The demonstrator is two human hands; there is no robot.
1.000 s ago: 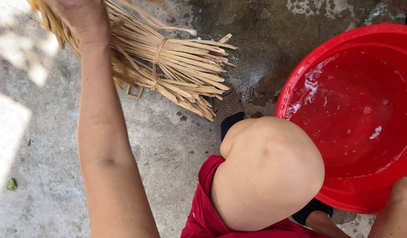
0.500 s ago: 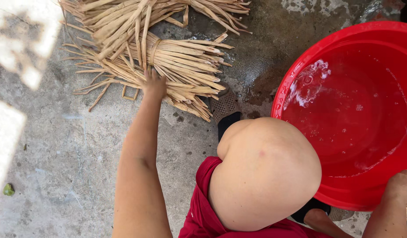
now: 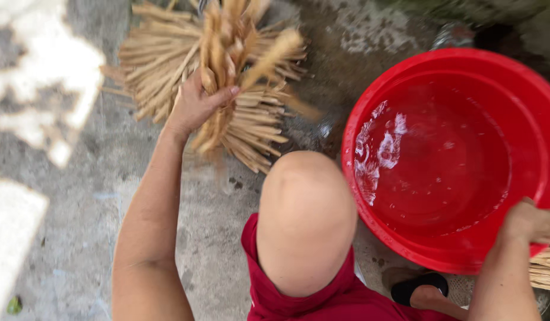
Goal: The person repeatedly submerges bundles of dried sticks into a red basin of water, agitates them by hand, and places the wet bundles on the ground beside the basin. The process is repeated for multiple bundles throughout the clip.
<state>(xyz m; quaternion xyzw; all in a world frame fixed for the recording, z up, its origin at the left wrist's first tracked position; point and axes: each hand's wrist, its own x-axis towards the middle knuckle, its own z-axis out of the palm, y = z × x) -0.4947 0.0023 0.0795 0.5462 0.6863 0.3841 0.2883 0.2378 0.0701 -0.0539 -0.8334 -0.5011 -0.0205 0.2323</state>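
The left hand [image 3: 194, 107] grips a bundle of bamboo strips [image 3: 227, 65]; the right hand [image 3: 527, 221] clasps the red basin [image 3: 406, 249]; loose strips could slip out.

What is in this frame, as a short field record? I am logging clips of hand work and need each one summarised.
Setting: rough concrete ground, seen from above
Left hand: grip closed on a bundle of pale split cane strips, lifted and motion-blurred
Beneath it: pile of cane strips lying on the ground
Right hand: resting on the rim of a red plastic basin
Basin contents: clear water, rippling
Lower right edge: part of a woven item, mostly out of frame
Person: squatting, bare knee, red shorts, dark sandal
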